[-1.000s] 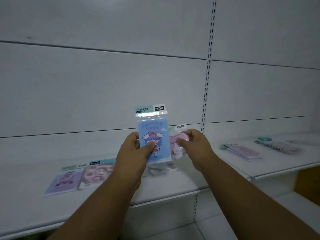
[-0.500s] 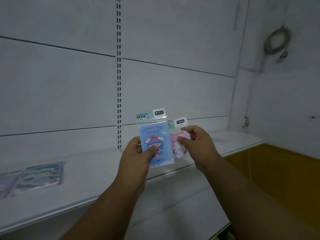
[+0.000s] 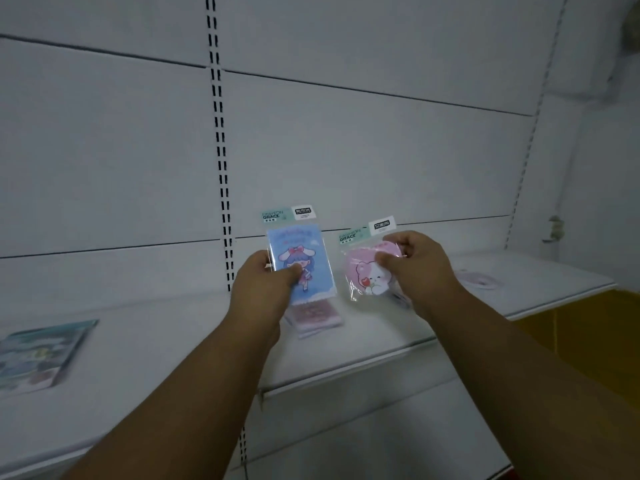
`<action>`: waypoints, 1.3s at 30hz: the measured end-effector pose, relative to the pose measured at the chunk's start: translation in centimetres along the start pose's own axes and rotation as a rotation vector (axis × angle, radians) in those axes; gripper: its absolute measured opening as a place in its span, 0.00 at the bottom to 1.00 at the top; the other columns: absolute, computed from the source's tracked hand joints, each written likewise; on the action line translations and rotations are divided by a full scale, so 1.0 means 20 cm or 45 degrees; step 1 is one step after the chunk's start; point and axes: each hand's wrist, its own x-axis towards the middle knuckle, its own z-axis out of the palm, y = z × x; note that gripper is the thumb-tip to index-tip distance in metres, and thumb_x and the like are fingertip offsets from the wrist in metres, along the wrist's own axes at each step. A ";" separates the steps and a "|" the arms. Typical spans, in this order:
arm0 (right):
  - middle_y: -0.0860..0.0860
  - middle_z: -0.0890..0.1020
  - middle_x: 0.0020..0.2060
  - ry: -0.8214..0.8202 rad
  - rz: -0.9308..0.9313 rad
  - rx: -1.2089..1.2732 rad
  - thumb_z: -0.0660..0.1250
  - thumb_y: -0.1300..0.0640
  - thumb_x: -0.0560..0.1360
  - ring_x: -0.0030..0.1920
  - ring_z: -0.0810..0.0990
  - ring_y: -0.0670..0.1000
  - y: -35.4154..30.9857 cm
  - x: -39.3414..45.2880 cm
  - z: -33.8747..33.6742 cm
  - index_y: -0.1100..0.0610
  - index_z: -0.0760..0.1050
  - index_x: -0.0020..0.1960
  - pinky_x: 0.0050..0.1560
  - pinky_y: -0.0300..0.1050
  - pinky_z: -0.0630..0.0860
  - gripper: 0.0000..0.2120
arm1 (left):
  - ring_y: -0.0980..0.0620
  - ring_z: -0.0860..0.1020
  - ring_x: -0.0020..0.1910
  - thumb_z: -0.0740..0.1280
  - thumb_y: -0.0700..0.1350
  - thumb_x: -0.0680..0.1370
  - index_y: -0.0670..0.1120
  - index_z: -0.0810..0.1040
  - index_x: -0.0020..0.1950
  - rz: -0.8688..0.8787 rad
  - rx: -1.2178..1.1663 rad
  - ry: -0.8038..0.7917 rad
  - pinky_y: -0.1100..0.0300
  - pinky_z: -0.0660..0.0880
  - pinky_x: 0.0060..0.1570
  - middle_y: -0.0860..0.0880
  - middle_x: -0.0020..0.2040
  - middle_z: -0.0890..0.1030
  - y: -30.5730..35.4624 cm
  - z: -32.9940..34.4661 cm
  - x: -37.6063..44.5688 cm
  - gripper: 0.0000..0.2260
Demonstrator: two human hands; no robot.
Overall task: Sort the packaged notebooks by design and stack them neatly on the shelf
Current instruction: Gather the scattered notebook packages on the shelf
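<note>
My left hand [image 3: 258, 289] grips a blue packaged notebook [image 3: 304, 252] with a cartoon girl, held upright above the white shelf [image 3: 173, 327]. My right hand [image 3: 419, 268] pinches a pink round-shaped packaged notebook [image 3: 363, 268] with a white bear, a little to the right of the blue one. The two packs are apart. Below the blue pack a pinkish packaged notebook [image 3: 317, 317] lies flat on the shelf. A teal packaged notebook stack [image 3: 38, 351] lies at the far left of the shelf.
A pale round pack [image 3: 476, 278] lies on the shelf at the right. A slotted upright [image 3: 220, 150] splits the white back panel. An orange surface [image 3: 588, 327] shows beyond the shelf's right end. A lower shelf [image 3: 346, 427] sits underneath.
My hands have drawn apart, separating the pink pack from the blue one. The view has swung right and back a little, bringing the pinkish notebook on the shelf into sight.
</note>
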 end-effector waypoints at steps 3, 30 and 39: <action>0.57 0.84 0.48 0.000 -0.047 -0.010 0.73 0.65 0.69 0.48 0.84 0.57 0.02 0.11 0.06 0.57 0.79 0.50 0.52 0.53 0.81 0.11 | 0.47 0.85 0.37 0.73 0.39 0.70 0.47 0.81 0.41 -0.083 0.118 0.107 0.49 0.82 0.43 0.47 0.40 0.86 -0.06 0.02 0.13 0.04; 0.48 0.87 0.39 -0.563 -0.009 0.297 0.72 0.68 0.69 0.36 0.85 0.46 0.46 0.68 -0.52 0.56 0.81 0.47 0.32 0.35 0.77 0.10 | 0.49 0.79 0.31 0.64 0.52 0.79 0.44 0.80 0.46 -0.080 0.438 -0.058 0.57 0.76 0.33 0.46 0.42 0.84 -0.08 0.97 0.21 0.13; 0.58 0.84 0.34 -0.309 0.080 -0.316 0.76 0.60 0.68 0.29 0.84 0.55 0.66 0.93 -1.06 0.60 0.79 0.44 0.34 0.52 0.84 0.08 | 0.56 0.76 0.25 0.72 0.43 0.73 0.38 0.82 0.43 0.006 0.443 -0.118 0.67 0.69 0.24 0.46 0.38 0.85 -0.23 1.66 0.35 0.08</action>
